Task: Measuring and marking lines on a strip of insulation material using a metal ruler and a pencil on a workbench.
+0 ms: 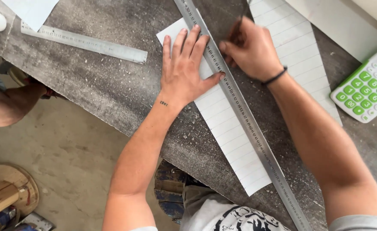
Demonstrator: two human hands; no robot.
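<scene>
left hand (184, 70) flat on long steel ruler (244, 117); lined white paper (235, 137)

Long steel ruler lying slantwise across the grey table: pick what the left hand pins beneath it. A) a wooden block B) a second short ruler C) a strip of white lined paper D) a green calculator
C: the left hand lies flat, pressing the long steel ruler onto the strip of white lined paper on the grey table.

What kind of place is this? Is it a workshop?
Probably a workshop. A dusty grey worktable holds a long metal ruler, a second ruler, lined paper and a green calculator, above a bare concrete floor.
</scene>
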